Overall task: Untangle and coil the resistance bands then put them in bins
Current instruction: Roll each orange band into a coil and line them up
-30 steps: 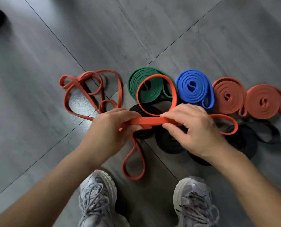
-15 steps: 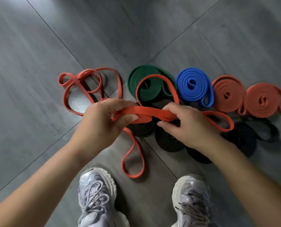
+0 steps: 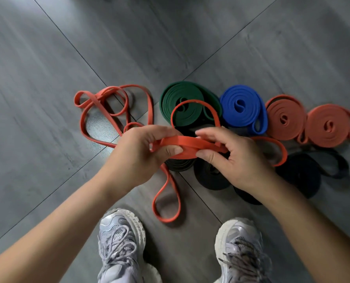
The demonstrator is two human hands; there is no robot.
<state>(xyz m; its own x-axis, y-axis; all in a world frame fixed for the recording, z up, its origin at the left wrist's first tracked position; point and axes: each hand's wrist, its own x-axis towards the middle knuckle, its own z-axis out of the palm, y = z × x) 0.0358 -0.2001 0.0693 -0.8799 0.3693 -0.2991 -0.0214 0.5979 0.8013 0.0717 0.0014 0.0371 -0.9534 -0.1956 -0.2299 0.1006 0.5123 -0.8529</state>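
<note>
- The left hand (image 3: 137, 152) and right hand (image 3: 235, 160) meet above the floor (image 3: 47, 58) near the middle of the view, thumbs almost touching.
- Between them is an orange band (image 3: 182, 142), folded into a flat stack of several layers that runs left to right.
- The left fingers (image 3: 170, 149) curl round the left end of the stack, with the thumb pressed on its near side.
- The right fingers (image 3: 208, 132) lie over the far edge of the stack and the thumb pinches it from the near side, so both hands grip the band.
- Slack from the band makes three loops. One arches far over the green coil (image 3: 182, 92). One curves out right past the right hand. One hangs down near and appears to rest on the floor just far of the shoes (image 3: 121, 237).
- On the floor to the left lies an orange tangle (image 3: 100, 99) of loose loops. The left hand hides the join, so I cannot tell whether it belongs to the held band.
- The far row runs left to right: green coil, blue coil (image 3: 241, 105), then two orange coils (image 3: 284, 117) side by side and touching. The loose tail of the right one runs off the right edge.
- Black coils (image 3: 300, 174) lie in a nearer row, under and right of the hands, partly hidden by them.
- Both shoes are at the near edge, toes pointing far.
</note>
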